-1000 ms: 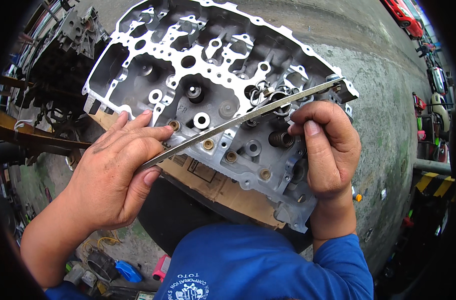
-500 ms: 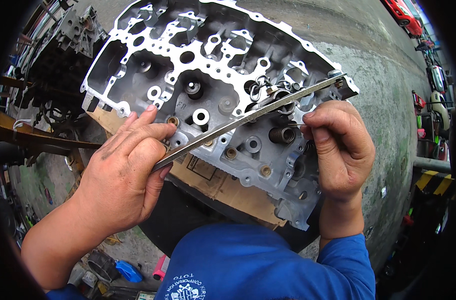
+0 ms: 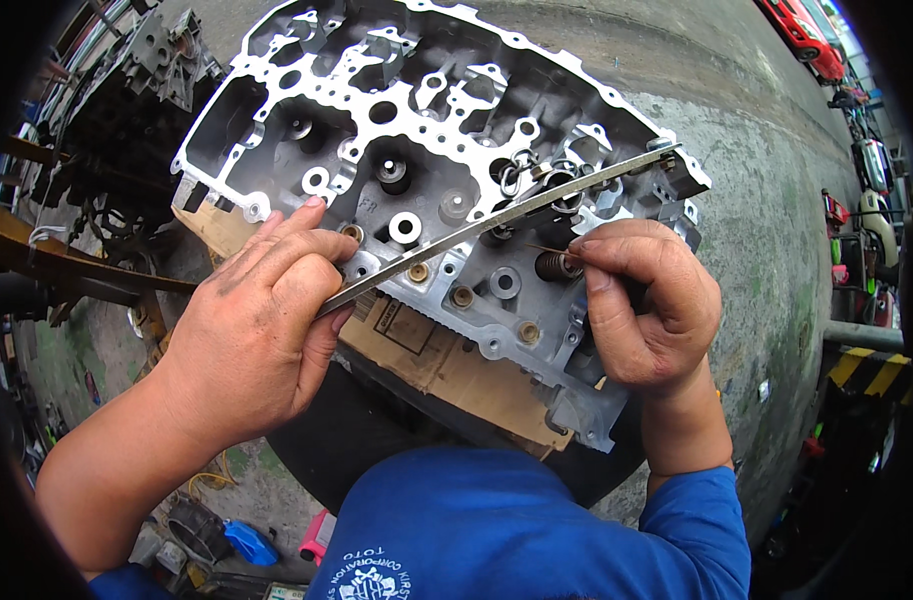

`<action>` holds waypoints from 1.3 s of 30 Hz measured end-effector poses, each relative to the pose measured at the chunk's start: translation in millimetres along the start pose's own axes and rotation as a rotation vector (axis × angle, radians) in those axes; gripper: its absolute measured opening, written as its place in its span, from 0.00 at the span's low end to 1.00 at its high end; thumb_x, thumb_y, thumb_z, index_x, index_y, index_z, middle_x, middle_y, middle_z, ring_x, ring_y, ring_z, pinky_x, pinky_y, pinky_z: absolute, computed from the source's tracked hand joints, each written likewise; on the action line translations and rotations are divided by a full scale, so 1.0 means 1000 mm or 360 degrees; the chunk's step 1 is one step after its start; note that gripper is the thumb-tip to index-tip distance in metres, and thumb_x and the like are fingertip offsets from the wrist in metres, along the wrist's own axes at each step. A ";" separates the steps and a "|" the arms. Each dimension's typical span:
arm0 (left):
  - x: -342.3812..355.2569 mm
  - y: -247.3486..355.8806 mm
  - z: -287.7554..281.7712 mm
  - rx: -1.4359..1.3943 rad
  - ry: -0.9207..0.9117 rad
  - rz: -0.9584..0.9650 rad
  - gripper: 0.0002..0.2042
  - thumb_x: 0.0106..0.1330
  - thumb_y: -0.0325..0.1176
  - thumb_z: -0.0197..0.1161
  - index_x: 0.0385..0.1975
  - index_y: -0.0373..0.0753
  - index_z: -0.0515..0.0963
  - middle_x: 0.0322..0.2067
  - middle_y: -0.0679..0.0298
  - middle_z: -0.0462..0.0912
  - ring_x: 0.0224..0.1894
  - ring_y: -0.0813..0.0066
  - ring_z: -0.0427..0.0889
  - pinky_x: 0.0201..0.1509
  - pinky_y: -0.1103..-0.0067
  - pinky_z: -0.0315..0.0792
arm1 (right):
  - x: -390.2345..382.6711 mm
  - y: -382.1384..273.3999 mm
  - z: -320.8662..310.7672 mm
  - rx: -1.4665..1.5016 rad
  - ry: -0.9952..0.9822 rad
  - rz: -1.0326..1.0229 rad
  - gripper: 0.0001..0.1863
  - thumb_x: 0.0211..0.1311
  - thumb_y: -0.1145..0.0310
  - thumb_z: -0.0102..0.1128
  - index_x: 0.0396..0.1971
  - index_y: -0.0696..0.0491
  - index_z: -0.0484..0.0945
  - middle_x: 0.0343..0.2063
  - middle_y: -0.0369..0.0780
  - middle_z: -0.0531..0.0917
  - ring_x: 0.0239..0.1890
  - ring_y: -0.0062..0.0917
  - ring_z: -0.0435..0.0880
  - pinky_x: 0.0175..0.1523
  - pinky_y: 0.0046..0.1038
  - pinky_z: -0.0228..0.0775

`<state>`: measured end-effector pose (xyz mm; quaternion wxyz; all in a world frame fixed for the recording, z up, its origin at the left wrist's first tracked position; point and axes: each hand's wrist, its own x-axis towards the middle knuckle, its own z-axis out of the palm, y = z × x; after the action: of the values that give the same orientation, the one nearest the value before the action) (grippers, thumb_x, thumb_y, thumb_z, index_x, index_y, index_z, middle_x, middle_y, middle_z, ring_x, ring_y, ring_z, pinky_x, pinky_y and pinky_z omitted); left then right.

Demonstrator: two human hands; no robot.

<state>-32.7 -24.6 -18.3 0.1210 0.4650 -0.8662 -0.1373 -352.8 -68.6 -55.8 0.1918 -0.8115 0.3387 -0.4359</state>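
Note:
A metal cylinder head lies in front of me. Across it slants a long flat metal bar, bolted at its far right end near the head's edge. My left hand is wrapped round the bar's near end, fingertips resting by the head's near edge. A short chain and a metal fitting hang about the bar's middle. My right hand pinches a thin, needle-like rod, its tip pointing left toward the bar. Just below the rod is a coiled valve spring, partly hidden by my right fingers.
Flattened cardboard lies under the cylinder head. A dark engine block stands at the far left. On the floor at lower left are a blue bottle and a pink container. A red car is at the far right.
My right hand has moved left with the thin rod, bringing its tip closer to the bar and covering more of the valve spring. My left hand keeps its hold on the bar.

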 end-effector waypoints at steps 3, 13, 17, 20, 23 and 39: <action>0.000 0.001 -0.001 -0.0011 -0.0003 -0.0023 0.04 0.70 0.22 0.60 0.41 0.35 0.73 0.55 0.50 0.83 0.69 0.36 0.77 0.74 0.51 0.72 | 0.003 -0.004 0.000 -0.0098 -0.0112 -0.0079 0.11 0.56 0.88 0.65 0.39 0.61 0.83 0.35 0.47 0.88 0.35 0.34 0.89 0.42 0.30 0.82; 0.000 0.002 -0.002 -0.0009 -0.0012 -0.0044 0.08 0.68 0.22 0.62 0.44 0.34 0.76 0.56 0.52 0.83 0.69 0.41 0.77 0.74 0.53 0.72 | 0.013 -0.008 0.010 -0.0507 -0.0270 -0.0381 0.14 0.49 0.80 0.68 0.39 0.58 0.83 0.37 0.45 0.88 0.33 0.38 0.89 0.37 0.35 0.82; -0.003 0.002 -0.001 -0.0014 -0.0003 -0.0041 0.09 0.67 0.22 0.63 0.46 0.34 0.75 0.56 0.51 0.83 0.69 0.42 0.78 0.75 0.53 0.72 | 0.014 -0.011 0.010 -0.0572 -0.0344 -0.0352 0.14 0.51 0.82 0.67 0.40 0.59 0.83 0.37 0.47 0.88 0.34 0.39 0.90 0.38 0.35 0.83; -0.003 0.001 0.000 0.0012 -0.0004 -0.0041 0.10 0.67 0.22 0.63 0.46 0.34 0.75 0.56 0.51 0.83 0.69 0.42 0.78 0.75 0.53 0.72 | 0.013 -0.012 0.011 -0.0577 -0.0382 -0.0292 0.13 0.53 0.84 0.67 0.40 0.60 0.83 0.37 0.48 0.88 0.34 0.39 0.90 0.39 0.35 0.84; -0.003 0.001 0.000 0.0024 0.0006 -0.0034 0.10 0.66 0.22 0.64 0.45 0.34 0.75 0.56 0.51 0.84 0.68 0.42 0.79 0.75 0.53 0.72 | 0.012 -0.009 0.016 -0.0533 -0.0297 -0.0258 0.14 0.50 0.81 0.67 0.39 0.57 0.84 0.37 0.45 0.89 0.34 0.39 0.90 0.39 0.35 0.84; -0.002 0.005 -0.002 -0.0032 0.0004 -0.0067 0.08 0.69 0.23 0.63 0.46 0.34 0.76 0.56 0.51 0.84 0.68 0.43 0.79 0.75 0.53 0.72 | 0.012 -0.015 0.003 -0.0412 -0.0312 -0.0231 0.11 0.59 0.88 0.61 0.41 0.61 0.81 0.38 0.49 0.88 0.37 0.36 0.89 0.45 0.31 0.83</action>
<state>-35.0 -20.2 -14.5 0.1238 0.4821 -0.8546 -0.1480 -339.7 -66.7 -42.0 0.0858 -0.8904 0.3121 -0.3201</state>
